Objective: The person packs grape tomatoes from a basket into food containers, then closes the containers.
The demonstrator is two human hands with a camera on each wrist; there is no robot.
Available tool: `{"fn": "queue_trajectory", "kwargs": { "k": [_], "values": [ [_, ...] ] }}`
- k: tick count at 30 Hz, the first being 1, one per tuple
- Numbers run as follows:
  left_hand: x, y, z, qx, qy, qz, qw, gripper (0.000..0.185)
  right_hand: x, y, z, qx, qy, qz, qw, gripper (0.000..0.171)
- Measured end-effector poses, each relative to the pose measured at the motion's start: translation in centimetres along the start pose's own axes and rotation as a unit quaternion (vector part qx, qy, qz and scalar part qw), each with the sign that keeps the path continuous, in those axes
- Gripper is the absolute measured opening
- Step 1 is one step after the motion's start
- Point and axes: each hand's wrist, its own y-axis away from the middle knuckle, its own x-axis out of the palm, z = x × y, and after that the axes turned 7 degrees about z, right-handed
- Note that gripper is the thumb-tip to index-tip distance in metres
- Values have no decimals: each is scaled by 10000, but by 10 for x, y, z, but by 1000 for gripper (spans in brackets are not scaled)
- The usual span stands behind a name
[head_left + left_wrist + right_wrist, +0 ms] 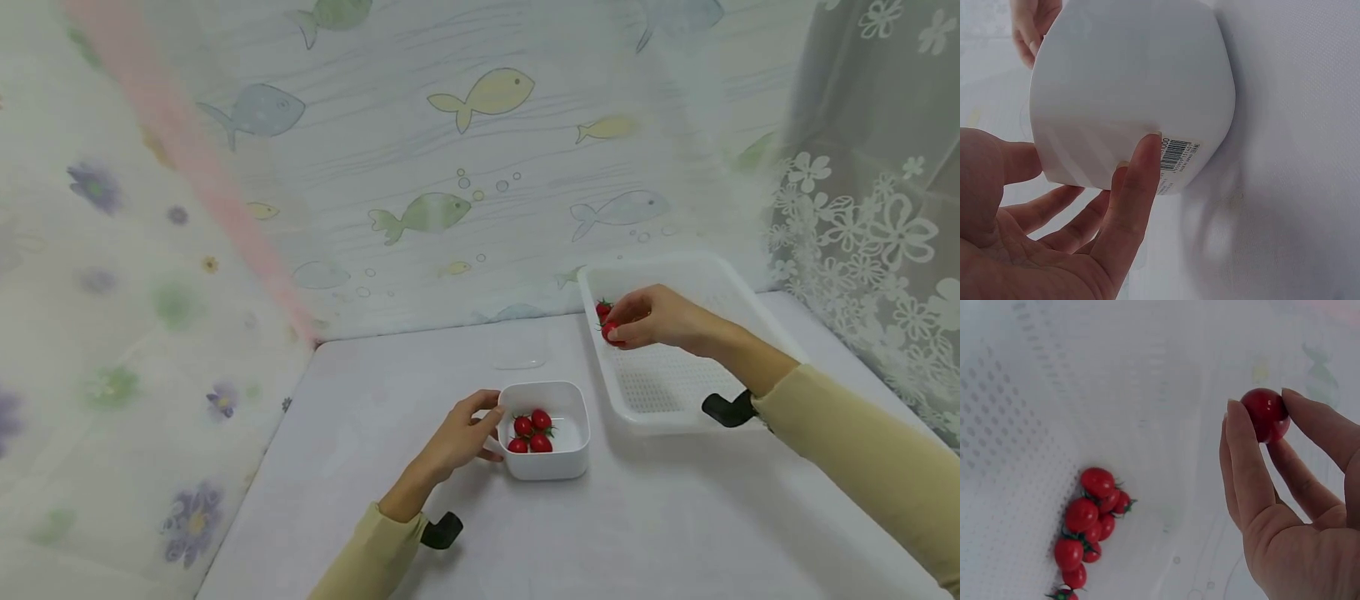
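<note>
Pinching a red tomato point(1264, 415) between its fingers point(1250, 469), the right hand point(654, 318) hung over a white basket point(660, 387) holding more tomatoes point(1080, 515); the left hand point(459, 433), fingers spread, touched the side of a white container point(551, 466) on the tabletop point(367, 417), four tomatoes point(541, 442) inside.

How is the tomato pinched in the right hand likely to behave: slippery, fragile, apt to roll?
The tomato looks nearly round, so it would probably roll if nudged. Its glossy skin may slip in the right hand. It seems plump, so a hard squeeze might split it.
</note>
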Motion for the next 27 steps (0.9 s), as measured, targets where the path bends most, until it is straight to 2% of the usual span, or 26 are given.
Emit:
{"fn": "queue_trajectory", "kwargs": {
  "k": [13, 19, 27],
  "values": [
    [1, 0, 0, -25, -26, -37, 10000, 40, 38, 5, 6, -224, 304, 221, 9990, 31],
    [0, 0, 0, -4, -5, -22, 10000, 39, 55, 1, 3, -390, 295, 369, 9981, 29],
    [0, 0, -1, 2, 40, 16, 10000, 40, 77, -7, 1, -383, 480, 472, 9970, 28]
  ]
}}
